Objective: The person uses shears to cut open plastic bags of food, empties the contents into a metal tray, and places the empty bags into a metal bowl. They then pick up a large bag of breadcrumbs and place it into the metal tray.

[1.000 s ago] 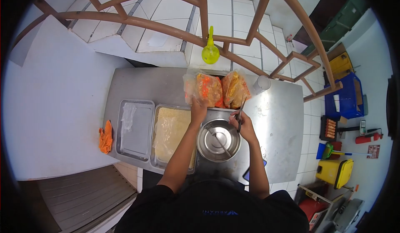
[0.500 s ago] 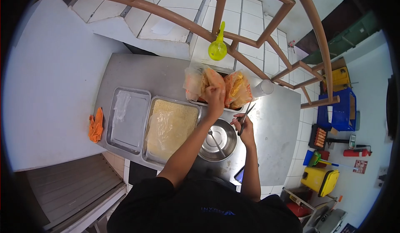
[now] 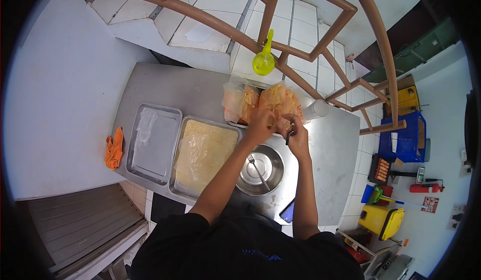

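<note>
One clear plastic bag of orange-yellow food (image 3: pixel 278 97) sits across the grey metal worktop (image 3: pixel 330 165), just beyond both the left hand (image 3: pixel 260 124), its grip unclear, and right hand (image 3: pixel 298 138), holding black-handled scissors (image 3: pixel 288 136).

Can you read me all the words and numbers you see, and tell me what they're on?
"MANI": upside down on the black shirt; the letters before it are too blurred to read.
Left plastic bag: red-orange print, too blurred to read.
Right plastic bag: red-orange print, too small to read.
Red-and-white wall sign: too small to read.
I can't read any numbers.
</note>
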Motion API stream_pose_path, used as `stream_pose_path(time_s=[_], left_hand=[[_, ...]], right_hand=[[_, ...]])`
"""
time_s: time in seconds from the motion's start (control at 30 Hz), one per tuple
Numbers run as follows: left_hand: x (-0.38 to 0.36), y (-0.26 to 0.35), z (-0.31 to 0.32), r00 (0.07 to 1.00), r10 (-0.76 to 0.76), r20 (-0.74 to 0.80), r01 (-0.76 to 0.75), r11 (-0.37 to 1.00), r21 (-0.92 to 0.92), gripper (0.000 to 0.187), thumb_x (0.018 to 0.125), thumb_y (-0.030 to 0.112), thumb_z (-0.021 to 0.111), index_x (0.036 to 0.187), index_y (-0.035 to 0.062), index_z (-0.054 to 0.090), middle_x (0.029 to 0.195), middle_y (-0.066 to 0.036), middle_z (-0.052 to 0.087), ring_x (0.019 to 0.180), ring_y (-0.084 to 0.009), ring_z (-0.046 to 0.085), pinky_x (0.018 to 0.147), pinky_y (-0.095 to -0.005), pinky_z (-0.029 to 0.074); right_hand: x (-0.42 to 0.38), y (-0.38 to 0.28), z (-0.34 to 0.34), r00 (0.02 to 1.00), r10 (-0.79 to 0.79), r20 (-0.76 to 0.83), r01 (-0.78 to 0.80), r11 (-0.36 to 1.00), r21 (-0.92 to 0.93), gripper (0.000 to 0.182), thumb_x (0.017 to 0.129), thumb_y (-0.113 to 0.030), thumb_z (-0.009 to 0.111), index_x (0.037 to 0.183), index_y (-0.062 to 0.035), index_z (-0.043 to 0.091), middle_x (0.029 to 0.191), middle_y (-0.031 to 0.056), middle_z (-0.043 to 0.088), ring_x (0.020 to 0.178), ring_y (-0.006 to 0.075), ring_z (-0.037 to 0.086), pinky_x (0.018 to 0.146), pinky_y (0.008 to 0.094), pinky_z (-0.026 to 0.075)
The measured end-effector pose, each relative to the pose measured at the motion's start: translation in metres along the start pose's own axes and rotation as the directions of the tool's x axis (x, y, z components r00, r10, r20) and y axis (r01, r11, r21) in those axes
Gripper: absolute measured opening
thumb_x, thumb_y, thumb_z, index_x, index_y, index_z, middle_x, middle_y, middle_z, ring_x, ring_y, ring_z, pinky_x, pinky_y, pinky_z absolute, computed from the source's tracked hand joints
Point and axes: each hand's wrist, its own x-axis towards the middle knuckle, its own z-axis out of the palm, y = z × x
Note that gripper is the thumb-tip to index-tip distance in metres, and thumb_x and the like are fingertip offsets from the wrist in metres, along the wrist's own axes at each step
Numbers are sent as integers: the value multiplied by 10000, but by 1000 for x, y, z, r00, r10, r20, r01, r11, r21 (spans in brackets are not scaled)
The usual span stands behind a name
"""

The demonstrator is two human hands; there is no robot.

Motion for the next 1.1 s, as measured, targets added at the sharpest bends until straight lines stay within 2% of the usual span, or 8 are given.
stream_pose_path(time_s=[0.17,0.3,0.4,0.53,0.63,0.73,0.87,1.1], left_hand=[[28,-44,-76,912,-180,-369,358,790,498,413,847,322,687,1101,29,545,1087,-177,561,1040,-412,511,965,-487,407],[53,-63,-84,811,-549,-202,515,505,693,521,869,413,640,1173,10,513,1146,-189,566,1066,-430,518,963,-495,416],[61,-79,-71,775,-623,-107,475,462,749,546,908,456,569,1210,7,490,1141,-221,608,1077,-430,562,898,-494,460],[67,-104,-59,844,-537,-7,431,671,604,439,968,406,481,1059,-11,580,937,-266,660,923,-410,654,803,-501,503],[67,-96,-47,904,-425,47,359,813,459,472,991,381,432,909,-46,617,843,-279,656,853,-429,656,781,-506,505],[68,-55,-53,879,-476,42,447,850,277,514,1000,366,411,834,-73,620,810,-282,644,823,-458,630,758,-501,495],[58,-61,-64,920,-389,-41,388,895,221,507,1010,356,403,847,-72,619,767,-283,621,753,-453,619,694,-470,481],[69,-2,-81,923,-383,-36,384,916,116,482,1011,358,423,855,-56,614,759,-276,610,724,-440,604,662,-440,465]], right_hand=[[-6,5,11,996,-93,12,92,995,32,364,827,-160,756,1135,-42,601,796,71,647,584,88,525,559,249,447],[-23,23,32,997,26,72,-40,977,208,361,821,-179,755,1113,-22,611,908,106,691,540,103,542,541,274,450],[-28,-6,24,978,120,172,-103,989,-102,491,805,-238,775,1202,-32,570,890,147,644,683,128,623,620,272,480],[-6,23,58,963,-174,208,181,983,-13,578,834,-300,725,1279,-34,469,1056,240,639,1026,381,623,857,414,482],[22,33,105,977,41,208,-91,968,233,480,864,-345,691,1152,-72,423,857,210,591,788,359,633,720,405,488],[49,82,145,991,-103,-85,103,995,-3,530,872,-460,659,1131,-90,383,807,183,576,603,282,624,637,395,492],[55,64,129,954,233,190,-245,969,41,690,869,-536,615,1258,-27,358,917,234,634,788,377,669,737,440,518],[63,55,127,888,439,141,-460,831,311,657,868,-606,586,1174,-53,402,800,159,603,472,234,594,442,327,477]])
